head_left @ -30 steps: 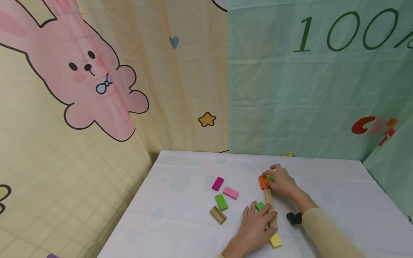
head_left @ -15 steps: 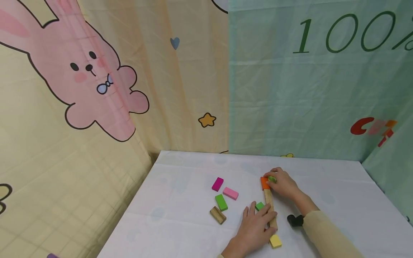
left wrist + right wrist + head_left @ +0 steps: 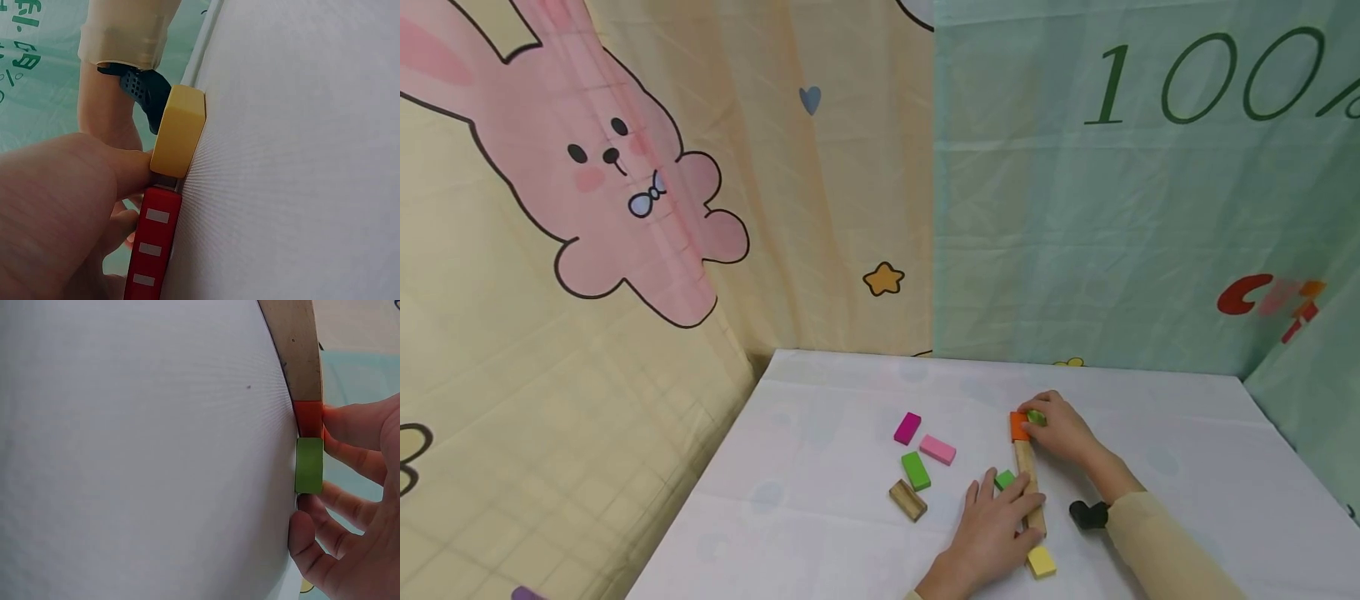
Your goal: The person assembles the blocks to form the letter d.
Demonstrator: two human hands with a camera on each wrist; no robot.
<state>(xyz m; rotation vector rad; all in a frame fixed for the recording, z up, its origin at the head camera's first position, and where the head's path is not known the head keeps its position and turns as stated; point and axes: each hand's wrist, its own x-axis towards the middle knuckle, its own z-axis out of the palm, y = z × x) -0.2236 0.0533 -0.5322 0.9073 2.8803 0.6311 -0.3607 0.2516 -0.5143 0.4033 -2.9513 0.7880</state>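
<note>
My right hand (image 3: 1060,429) is at the far end of a row of blocks, its curled fingers holding a green block (image 3: 309,465) against an orange block (image 3: 1018,426). In the right wrist view, the thumb touches the orange block, which butts against a wooden strip (image 3: 1025,457). My left hand (image 3: 988,533) rests over the near part of the row with fingers spread across the wood. Under it, a red block with white rectangles (image 3: 152,240) shows only in the left wrist view. The left thumb lies at the yellow block (image 3: 1041,562).
A small green block (image 3: 1005,479) sits by the left fingertips. Farther left lie a magenta block (image 3: 907,428), a pink block (image 3: 937,450), a green block (image 3: 916,471) and a brown wooden block (image 3: 908,500). A black wrist device (image 3: 1087,515) sits at the right cuff.
The right hand has shifted slightly right, and the orange and green blocks moved with it. My left hand and the loose blocks have stayed put.
</note>
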